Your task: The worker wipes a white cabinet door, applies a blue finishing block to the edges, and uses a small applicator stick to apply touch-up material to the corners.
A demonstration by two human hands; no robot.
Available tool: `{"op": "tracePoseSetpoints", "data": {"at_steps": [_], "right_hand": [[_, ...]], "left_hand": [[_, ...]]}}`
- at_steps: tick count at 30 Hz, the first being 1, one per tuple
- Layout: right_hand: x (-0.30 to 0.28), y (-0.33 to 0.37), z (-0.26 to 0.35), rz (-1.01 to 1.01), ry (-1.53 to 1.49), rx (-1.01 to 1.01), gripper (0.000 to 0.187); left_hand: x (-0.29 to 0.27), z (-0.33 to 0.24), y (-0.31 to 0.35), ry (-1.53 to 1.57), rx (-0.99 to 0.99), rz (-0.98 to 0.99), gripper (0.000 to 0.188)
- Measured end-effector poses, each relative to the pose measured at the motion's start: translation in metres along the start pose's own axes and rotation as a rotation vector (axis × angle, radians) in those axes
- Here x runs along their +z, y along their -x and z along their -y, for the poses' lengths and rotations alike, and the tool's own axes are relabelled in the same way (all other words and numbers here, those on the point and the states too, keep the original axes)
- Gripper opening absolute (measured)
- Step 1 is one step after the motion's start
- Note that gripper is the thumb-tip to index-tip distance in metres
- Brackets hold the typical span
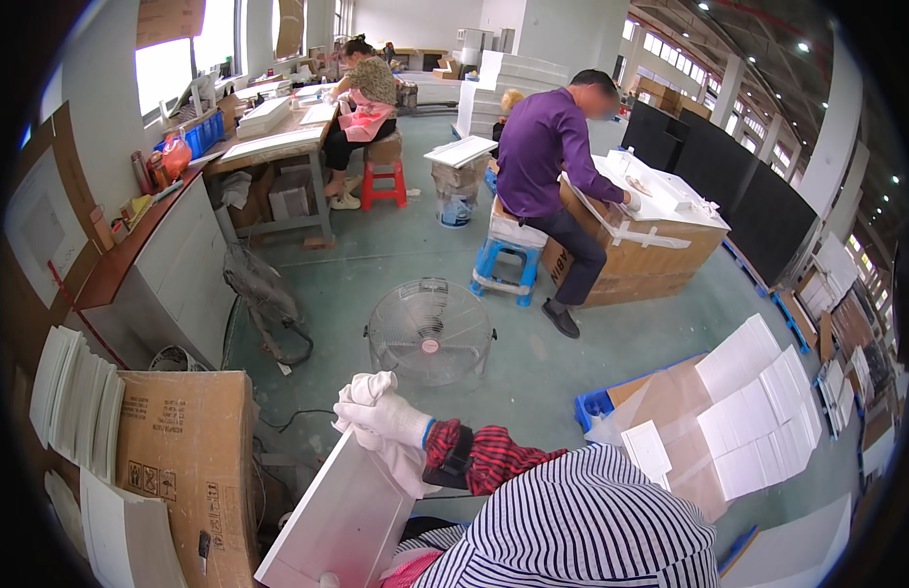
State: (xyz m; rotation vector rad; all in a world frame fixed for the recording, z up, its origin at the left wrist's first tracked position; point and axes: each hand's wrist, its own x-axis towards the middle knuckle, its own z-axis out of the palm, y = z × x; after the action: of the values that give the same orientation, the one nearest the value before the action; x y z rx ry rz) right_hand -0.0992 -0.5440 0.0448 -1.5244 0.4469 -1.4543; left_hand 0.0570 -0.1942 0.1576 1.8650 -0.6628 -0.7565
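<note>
My right hand point(384, 416), in a white knit glove, is closed round a bunched white cloth point(400, 465) at the top edge of a white panel point(342, 510). The panel stands tilted before me, its lower end cut off by the picture's edge. A red-and-black checked cuff with a black band covers the right wrist, below a striped sleeve. On the panel's face at the bottom edge shows a small white tip point(329, 580); I cannot make out whether it belongs to my left glove. Otherwise the left hand is hidden.
A floor fan point(430, 333) stands just ahead. White panels point(77, 402) and a cardboard box point(185, 470) are at my left; more panels point(753, 421) lie on a blue pallet at right. A person in purple point(547, 147) works at a box table; another person point(366, 93) sits farther back.
</note>
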Motion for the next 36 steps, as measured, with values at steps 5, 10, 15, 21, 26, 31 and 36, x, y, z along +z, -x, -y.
{"op": "tracePoseSetpoints", "data": {"at_steps": [5, 10, 15, 21, 26, 31, 36], "right_hand": [[0.022, -0.006, 0.034, -0.026, 0.066, 0.166, 0.027], [0.027, -0.010, 0.054, -0.005, 0.116, 0.373, 0.030], [0.003, 0.001, -0.020, -0.132, -0.487, 0.008, 0.026], [0.010, 0.006, -0.023, -0.092, -0.140, 0.165, 0.023], [0.012, 0.005, -0.022, -0.032, -0.055, 0.120, 0.023], [0.031, -0.004, -0.014, -0.040, -0.443, -0.004, 0.025], [0.008, -0.004, -0.004, 0.031, -0.165, 0.080, 0.031]], "left_hand": [[-0.005, 0.002, -0.004, -0.012, -0.041, 0.010, 0.057], [-0.007, 0.009, -0.004, 0.049, 0.012, 0.001, 0.055], [0.001, -0.016, -0.002, -0.093, 0.007, 0.004, 0.056], [-0.005, -0.016, -0.003, -0.173, -0.026, -0.025, 0.060], [-0.007, -0.013, -0.003, -0.194, -0.055, -0.019, 0.064], [-0.009, -0.008, -0.003, -0.162, -0.043, -0.017, 0.062], [-0.005, -0.008, -0.001, -0.147, -0.036, 0.005, 0.060]]}}
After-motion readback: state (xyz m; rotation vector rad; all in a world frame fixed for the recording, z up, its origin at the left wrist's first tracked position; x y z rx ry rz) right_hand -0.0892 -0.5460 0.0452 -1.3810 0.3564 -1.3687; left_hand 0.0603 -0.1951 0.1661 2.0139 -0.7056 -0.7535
